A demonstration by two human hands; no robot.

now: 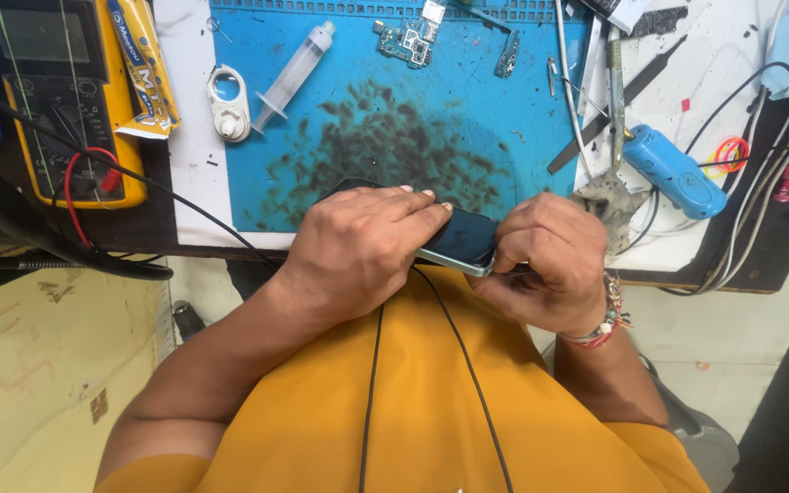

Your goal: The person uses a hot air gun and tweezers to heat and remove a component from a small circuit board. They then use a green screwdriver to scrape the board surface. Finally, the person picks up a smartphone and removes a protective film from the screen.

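**Holding a phone in both hands at the edge of a repair bench**

Looking down from head height, a person in a mustard-yellow shirt grips a dark phone just above the near edge of a blue work mat. The left hand is curled over the phone's left part, fingers lying flat across the screen and covering most of it. The right hand is closed into a loose fist against the phone's right end; whether it pinches a small tool there cannot be told.

Judging from this view, the work is at an early or middle point: the phone looks whole, its screen in place and its casing closed, so any opening remains to be done. A small bare circuit board lies apart at the far side of the mat, which is heavily smeared with dark stains.

Packages and labelled things: a yellow-cased meter with a grey display sits at the far left, red and black leads trailing from it. Beside it lies a long yellow packet with blue print, slanted. A clear plastic syringe and a small white oval holder rest near the mat's left edge. To the right, a blue cylindrical tool lies on a white sheet among cables and tweezers.
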